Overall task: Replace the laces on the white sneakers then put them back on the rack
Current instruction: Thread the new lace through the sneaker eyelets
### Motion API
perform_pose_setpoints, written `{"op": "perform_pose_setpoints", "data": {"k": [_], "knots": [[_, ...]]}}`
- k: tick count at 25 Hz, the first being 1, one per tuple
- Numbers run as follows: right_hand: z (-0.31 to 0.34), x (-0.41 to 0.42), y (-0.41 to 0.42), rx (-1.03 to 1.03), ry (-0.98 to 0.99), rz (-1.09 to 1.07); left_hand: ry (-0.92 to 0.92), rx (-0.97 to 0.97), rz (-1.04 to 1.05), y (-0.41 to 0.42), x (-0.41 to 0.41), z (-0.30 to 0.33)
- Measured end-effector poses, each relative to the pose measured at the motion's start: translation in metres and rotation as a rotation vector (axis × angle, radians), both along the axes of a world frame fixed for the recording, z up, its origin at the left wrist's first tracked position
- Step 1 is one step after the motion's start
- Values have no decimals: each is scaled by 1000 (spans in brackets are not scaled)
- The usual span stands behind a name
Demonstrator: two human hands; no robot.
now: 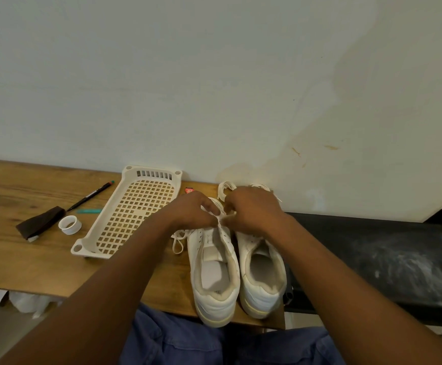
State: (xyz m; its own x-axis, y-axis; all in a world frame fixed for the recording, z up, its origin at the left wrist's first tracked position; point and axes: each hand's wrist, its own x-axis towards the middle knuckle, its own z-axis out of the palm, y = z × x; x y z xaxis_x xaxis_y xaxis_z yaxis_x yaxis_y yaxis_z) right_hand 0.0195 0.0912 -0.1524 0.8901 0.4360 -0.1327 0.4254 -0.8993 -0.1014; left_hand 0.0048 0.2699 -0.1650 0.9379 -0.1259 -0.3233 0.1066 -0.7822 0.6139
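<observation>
Both hands work at the eyelets of the left white sneaker [214, 270]: left hand [193, 210] and right hand [254, 208] each pinch the white lace [221, 219] over the tongue. For this step, it seems best to keep the lace flat, feed the tip squarely through each eyelet, and even both ends before crossing. Both sneakers, the right sneaker [263, 275] alongside, sit on the wooden counter [17, 254], long axes running heel-near to toe-far, toes toward the wall. The white rack tray [133, 209] lies just left.

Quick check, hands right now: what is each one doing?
Left hand: pinches the lace over the left sneaker.
Right hand: fingers curled on the same lace.
</observation>
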Motion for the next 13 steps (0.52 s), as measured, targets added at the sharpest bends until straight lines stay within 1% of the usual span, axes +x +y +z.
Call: {"op": "perform_pose_setpoints", "data": {"k": [1,2,3,4,5,6,7,8,9,10,12,13], "knots": [[-6,-1,4,-45,-21,23,7,4,-2,0,0,0],[-6,-3,7,-1,-39,37,9,8,-4,0,1,-1],[-3,-2,8,153,-38,16,5,16,-3,1,0,0],[4,2,7,423,12,-65,3,23,-6,1,0,0],[14,6,4,818,113,-195,0,30,-9,0,-1,0],[27,8,0,1269,249,-323,0,29,-10,0,-1,0],[37,10,-4,1591,394,-407,1,26,-5,0,-2,0],[42,10,-8,1709,486,-445,4,20,2,0,-1,0],[42,11,-10,1613,486,-464,1,18,6,1,-1,0],[38,11,-11,1338,409,-429,-3,18,-3,1,0,-1],[14,5,-5,534,150,-201,-10,26,-18,1,2,-3],[2,0,1,235,48,-81,-9,26,-17,1,2,-2]]}}
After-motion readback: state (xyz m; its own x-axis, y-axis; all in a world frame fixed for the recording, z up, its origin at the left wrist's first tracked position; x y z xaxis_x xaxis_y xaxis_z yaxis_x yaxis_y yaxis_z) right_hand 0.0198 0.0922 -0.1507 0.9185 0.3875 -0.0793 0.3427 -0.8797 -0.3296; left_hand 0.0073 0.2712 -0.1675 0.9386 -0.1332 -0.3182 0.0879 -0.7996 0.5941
